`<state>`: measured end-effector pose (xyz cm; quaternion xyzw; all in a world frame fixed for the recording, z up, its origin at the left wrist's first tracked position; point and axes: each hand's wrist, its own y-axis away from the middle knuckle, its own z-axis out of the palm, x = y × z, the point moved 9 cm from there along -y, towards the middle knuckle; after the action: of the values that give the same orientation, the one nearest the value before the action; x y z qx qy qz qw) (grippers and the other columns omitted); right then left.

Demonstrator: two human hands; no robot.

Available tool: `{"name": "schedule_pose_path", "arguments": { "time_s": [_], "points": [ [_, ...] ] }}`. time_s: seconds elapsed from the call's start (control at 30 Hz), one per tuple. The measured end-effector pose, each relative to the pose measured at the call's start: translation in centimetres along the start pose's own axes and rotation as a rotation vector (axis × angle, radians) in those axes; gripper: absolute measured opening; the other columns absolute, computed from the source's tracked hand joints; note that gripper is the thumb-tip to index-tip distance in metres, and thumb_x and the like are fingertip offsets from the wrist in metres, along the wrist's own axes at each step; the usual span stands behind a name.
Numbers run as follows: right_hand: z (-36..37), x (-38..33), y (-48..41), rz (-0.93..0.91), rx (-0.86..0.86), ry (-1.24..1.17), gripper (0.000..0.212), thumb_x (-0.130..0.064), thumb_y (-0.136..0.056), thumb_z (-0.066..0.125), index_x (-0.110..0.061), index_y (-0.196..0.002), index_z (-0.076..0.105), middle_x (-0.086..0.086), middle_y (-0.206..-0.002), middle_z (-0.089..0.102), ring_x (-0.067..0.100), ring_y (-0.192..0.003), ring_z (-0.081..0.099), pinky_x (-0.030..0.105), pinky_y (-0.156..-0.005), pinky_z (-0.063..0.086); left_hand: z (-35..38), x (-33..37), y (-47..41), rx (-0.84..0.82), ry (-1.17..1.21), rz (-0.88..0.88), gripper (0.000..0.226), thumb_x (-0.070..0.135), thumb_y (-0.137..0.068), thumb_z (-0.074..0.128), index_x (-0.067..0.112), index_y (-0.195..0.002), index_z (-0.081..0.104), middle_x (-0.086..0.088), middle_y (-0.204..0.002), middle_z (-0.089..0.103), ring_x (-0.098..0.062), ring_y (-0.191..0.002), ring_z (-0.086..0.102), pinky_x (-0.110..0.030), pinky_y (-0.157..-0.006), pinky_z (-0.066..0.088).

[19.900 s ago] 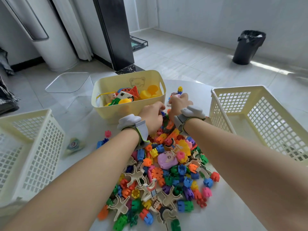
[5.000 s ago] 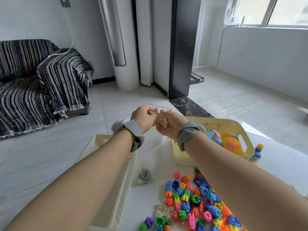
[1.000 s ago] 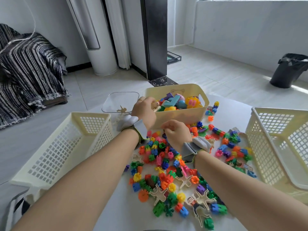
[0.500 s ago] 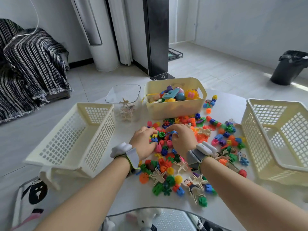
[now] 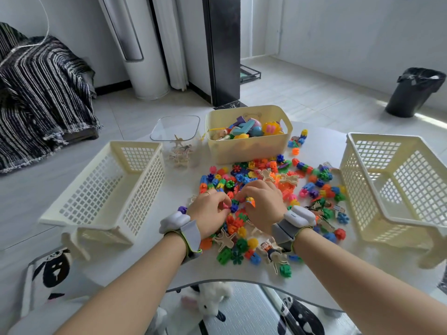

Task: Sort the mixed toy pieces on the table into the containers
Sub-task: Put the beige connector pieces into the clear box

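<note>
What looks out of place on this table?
Nothing looks damaged. A few blocks lie apart from the pile, right of the bin, and a plush toy lies on the floor below the table.

Left hand [image 5: 208, 213] and right hand [image 5: 262, 206] cover the middle of the pile [image 5: 312, 187]. Each pinches a piece [image 5: 249, 201], kind too small to tell. Basket [image 5: 396, 139] right of pile is cut by the frame edge. Tub [image 5: 169, 131] behind pile: figures [image 5: 180, 151] too small to tell. Plush [image 5: 210, 296] nearer than pile is blurred.

Colourful toy pieces [image 5: 242, 232] are lying heaped between the cream left lattice basket [image 5: 142, 189] and right lattice basket [image 5: 358, 189], while the yellow bin [image 5: 249, 151] and clear tub [image 5: 193, 146] are standing just behind, holding toys.
</note>
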<state>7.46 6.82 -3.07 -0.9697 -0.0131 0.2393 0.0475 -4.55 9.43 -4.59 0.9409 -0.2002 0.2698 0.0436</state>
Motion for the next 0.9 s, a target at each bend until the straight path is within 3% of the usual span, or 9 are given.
{"name": "schedule_pose_path", "arguments": {
  "time_s": [0.2,0.33,0.43,0.57,0.7,0.9],
  "points": [
    [0.3,-0.2,1.1,0.031,0.003,-0.08,0.027,-0.013,-0.09,0.052,-0.029,-0.103,0.069,-0.006,-0.12,0.054,0.022,-0.115,0.042,0.034,-0.095,0.034,-0.3,0.5,2.1,0.008,0.003,0.01,0.017,0.022,-0.087,0.062,0.017,-0.103,0.066,-0.004,-0.098,0.059,-0.022,-0.092,0.055,-0.032,-0.081,0.044],
    [-0.6,-0.3,2.1,0.095,0.025,-0.344,0.028,-0.005,-0.086,0.052,-0.02,-0.102,0.07,-0.002,-0.112,0.062,0.016,-0.098,0.057,0.03,-0.082,0.048,-0.8,0.6,3.5,0.042,0.029,-0.01,0.017,0.017,-0.086,0.062,0.015,-0.103,0.066,-0.005,-0.102,0.06,-0.021,-0.094,0.056,-0.028,-0.081,0.043],
    [-1.1,-0.7,3.0,0.098,0.021,-0.489,0.028,-0.005,-0.085,0.054,-0.02,-0.103,0.069,-0.003,-0.111,0.066,0.012,-0.093,0.061,0.032,-0.082,0.053,-0.1,0.6,4.5,-0.034,-0.017,-0.018,0.028,0.028,-0.082,0.068,0.018,-0.108,0.062,-0.002,-0.106,0.055,-0.019,-0.097,0.053,-0.027,-0.082,0.042],
    [0.2,-1.6,4.2,0.029,-0.052,-0.309,0.028,-0.008,-0.085,0.058,-0.02,-0.109,0.066,-0.002,-0.114,0.059,0.014,-0.101,0.054,0.024,-0.085,0.044,1.2,0.5,5.7,-0.126,-0.071,-0.007,0.036,0.035,-0.082,0.066,0.017,-0.113,0.06,-0.004,-0.117,0.05,-0.022,-0.108,0.049,-0.029,-0.089,0.041],
    [1.3,-1.2,4.9,-0.018,-0.14,-0.127,0.033,-0.013,-0.086,0.059,-0.027,-0.116,0.062,-0.001,-0.124,0.052,0.023,-0.117,0.043,0.034,-0.098,0.037,1.3,0.7,5.7,-0.106,-0.102,-0.007,0.04,0.033,-0.083,0.065,0.018,-0.12,0.058,-0.006,-0.12,0.051,-0.024,-0.108,0.051,-0.03,-0.09,0.042],
    [0.8,-0.3,5.7,-0.045,-0.193,0.017,0.037,-0.023,-0.084,0.062,-0.035,-0.119,0.059,-0.006,-0.128,0.047,0.022,-0.118,0.036,0.034,-0.098,0.034,1.7,1.0,4.9,-0.083,-0.153,-0.009,0.043,0.033,-0.083,0.063,0.019,-0.123,0.054,-0.007,-0.117,0.051,-0.025,-0.107,0.051,-0.034,-0.088,0.045]
  ]
}}
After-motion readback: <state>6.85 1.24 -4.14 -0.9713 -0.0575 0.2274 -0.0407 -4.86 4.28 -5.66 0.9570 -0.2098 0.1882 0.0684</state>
